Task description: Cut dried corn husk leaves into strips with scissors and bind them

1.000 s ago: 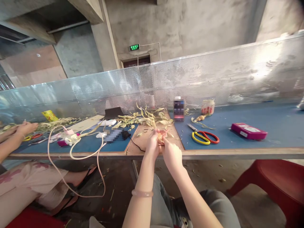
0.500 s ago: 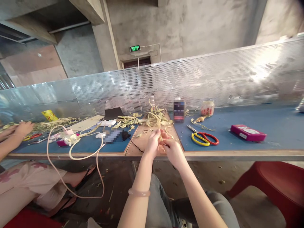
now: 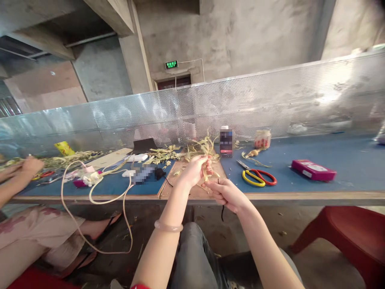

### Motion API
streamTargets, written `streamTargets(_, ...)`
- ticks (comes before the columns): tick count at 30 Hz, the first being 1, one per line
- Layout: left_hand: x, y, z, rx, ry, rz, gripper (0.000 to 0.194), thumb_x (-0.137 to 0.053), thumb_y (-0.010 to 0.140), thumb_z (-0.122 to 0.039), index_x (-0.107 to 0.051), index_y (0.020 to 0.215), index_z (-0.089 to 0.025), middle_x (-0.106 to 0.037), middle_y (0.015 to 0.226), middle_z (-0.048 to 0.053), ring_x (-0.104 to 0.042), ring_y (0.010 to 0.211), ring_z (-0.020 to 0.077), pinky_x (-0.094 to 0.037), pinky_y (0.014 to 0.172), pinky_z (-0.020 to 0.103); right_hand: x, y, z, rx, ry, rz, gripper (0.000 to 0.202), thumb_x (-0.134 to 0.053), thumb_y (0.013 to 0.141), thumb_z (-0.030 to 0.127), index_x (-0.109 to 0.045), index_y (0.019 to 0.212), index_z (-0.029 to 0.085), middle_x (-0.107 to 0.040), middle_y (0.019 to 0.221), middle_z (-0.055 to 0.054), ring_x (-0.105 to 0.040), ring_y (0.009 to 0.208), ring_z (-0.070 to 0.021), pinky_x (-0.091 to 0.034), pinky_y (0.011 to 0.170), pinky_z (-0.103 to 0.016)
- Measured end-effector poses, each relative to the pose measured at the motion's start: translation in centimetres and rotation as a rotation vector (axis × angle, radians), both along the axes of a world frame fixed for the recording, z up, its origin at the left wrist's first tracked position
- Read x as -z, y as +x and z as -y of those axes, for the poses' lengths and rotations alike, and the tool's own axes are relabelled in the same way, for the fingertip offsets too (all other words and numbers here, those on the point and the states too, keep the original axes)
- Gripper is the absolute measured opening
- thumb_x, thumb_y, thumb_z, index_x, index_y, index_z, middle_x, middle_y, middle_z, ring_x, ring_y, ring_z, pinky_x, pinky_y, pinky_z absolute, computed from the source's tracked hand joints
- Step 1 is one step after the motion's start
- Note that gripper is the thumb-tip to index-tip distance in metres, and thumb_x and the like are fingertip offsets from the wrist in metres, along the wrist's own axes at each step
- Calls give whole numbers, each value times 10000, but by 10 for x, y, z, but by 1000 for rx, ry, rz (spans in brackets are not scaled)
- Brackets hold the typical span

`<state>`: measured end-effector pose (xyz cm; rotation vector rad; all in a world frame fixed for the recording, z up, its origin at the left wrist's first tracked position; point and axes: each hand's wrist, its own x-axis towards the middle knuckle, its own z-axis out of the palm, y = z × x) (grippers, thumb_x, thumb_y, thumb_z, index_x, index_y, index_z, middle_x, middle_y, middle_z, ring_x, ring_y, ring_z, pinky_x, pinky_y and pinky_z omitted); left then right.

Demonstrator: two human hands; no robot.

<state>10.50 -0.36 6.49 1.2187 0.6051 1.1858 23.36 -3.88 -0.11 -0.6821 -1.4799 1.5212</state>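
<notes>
My left hand [image 3: 197, 170], with a bangle on its wrist, is closed around pale dried plant strands [image 3: 206, 170] above the brown board [image 3: 174, 186]. Below and to its right, my right hand [image 3: 225, 192] is pinched at the lower end of the strands. A dark, thin cord or tool shows at my right fingers and hangs beneath them; its exact form is unclear. Behind both hands lies a pile of dried stalks [image 3: 194, 148]. Scissors with yellow and red handles [image 3: 258, 177] rest on the blue mat to the right.
A phone [image 3: 226, 142] stands behind the board. Farther right are a jar [image 3: 262, 139], a magenta box [image 3: 313, 170] and a red stool [image 3: 349, 233]. Looped cables [image 3: 129, 224] hang off the left edge, near another person's hand [image 3: 32, 165].
My hands have drawn slightly apart, my right hand moving down and right and my left hand up a little. A dark cord now hangs under my right hand.
</notes>
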Motion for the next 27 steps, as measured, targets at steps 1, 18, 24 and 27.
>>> streamTargets(1,-2,1,0,11,-10,1,40,-552,798,-156,-559,802,-116,-456,602,-27,-428,459,59,-402,430,174,0,1,0,-15,-6,-8,332,-643,709,480,-550,742,163,-170,517,118,-94,444,-52,-76,384,-216)
streamTargets(18,-8,16,3,-122,21,179,102,-563,773,-229,-502,759,-149,-327,529,-88,-209,346,7,-133,309,119,-4,-10,12,178,206,111,395,-530,785,539,-411,604,208,-185,495,92,-136,445,-71,-104,415,-229)
streamTargets(24,-4,17,6,-145,60,140,108,-571,747,-238,-505,758,-154,-339,536,-84,-236,355,14,-140,310,128,-6,-15,17,323,357,212,396,-487,811,489,-439,555,190,-256,527,55,-222,489,-90,-159,467,-229)
streamTargets(27,-3,16,8,-153,91,86,111,-589,719,-221,-496,736,-162,-364,548,-77,-332,392,31,-257,342,136,-2,-15,15,371,409,247,359,-470,824,444,-602,641,166,-401,538,33,-349,532,-122,-237,505,-229)
